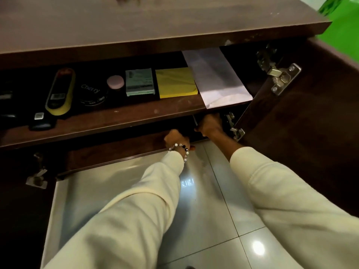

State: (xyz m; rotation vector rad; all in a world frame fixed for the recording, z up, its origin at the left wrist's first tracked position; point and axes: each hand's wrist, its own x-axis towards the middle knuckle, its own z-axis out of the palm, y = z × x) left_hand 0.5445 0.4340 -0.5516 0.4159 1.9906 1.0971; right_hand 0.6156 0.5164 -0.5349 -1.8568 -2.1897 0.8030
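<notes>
My right hand (pixel 210 125) grips a thin dark item (pixel 195 121) by its edge, probably stiff and light; my left hand (pixel 177 139) hides its fingers.

A: Dark brown wood grain on the cabinet top (pixel 155 22), the shelf (pixel 136 117) and the bottom board (pixel 116 152)?
B: Yes, all brown, scuffed pale in spots. Bright green on the wall (pixel 342 26) behind.
A: And along the shelf?
B: Black applicator (pixel 60 92) with yellow sponge edge and red tip. Black tin (pixel 94 94) with white "Cherry" lettering. Pale pink lid (pixel 115 82). Grey-green box (pixel 139 82) with dark print. Plain yellow pad (pixel 176 82). White envelope (pixel 217 78).
A: Lower down?
B: Glossy pale grey floor tiles (pixel 223 210) with thin dark joints. Plain cream sleeves (pixel 136 210). Bracelet (pixel 179 147) of white pearls and black beads. Silver hinges (pixel 279 74).
</notes>
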